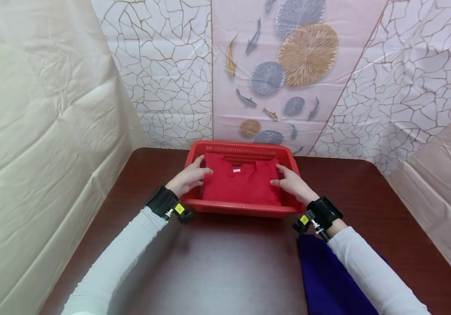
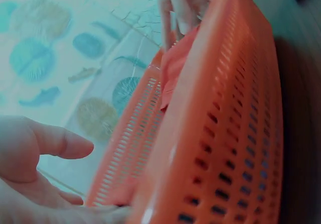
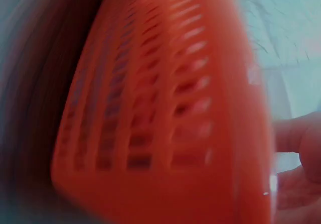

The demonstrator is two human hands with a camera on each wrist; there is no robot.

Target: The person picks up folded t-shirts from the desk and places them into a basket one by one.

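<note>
Red shirt point(image 1: 241, 190), folded, lies inside a red plastic basket point(image 1: 245, 208), as the head view shows it, with a small white label point(image 1: 237, 170) near its neckline. The basket sits toward the back of a dark brown table point(image 1: 225, 267), close to the patterned backdrop point(image 1: 178, 78). Two hands reach in over it, well apart from each other: the left hand point(image 1: 189, 176) at the shirt's left edge, the right hand point(image 1: 292, 183) at its right edge. Each has thumb and fingers spread and gripping nothing; I can't tell whether the fingertips touch the cloth. Both wrists wear black straps, and a dark blue cloth point(image 1: 324, 275) lies on the table, partly under the right forearm.

On the left wrist view, the left thumb point(image 2: 67, 142) stands clear of the fingers, which drop behind the basket's near rim, their tips hidden. Farther along, the other hand hangs fingers-down by a bit of red fabric.

On the right wrist view, the slotted basket wall fills the middle, blurred. Only part of the right hand shows at the edge, its fingertips hidden behind the rim.
</note>
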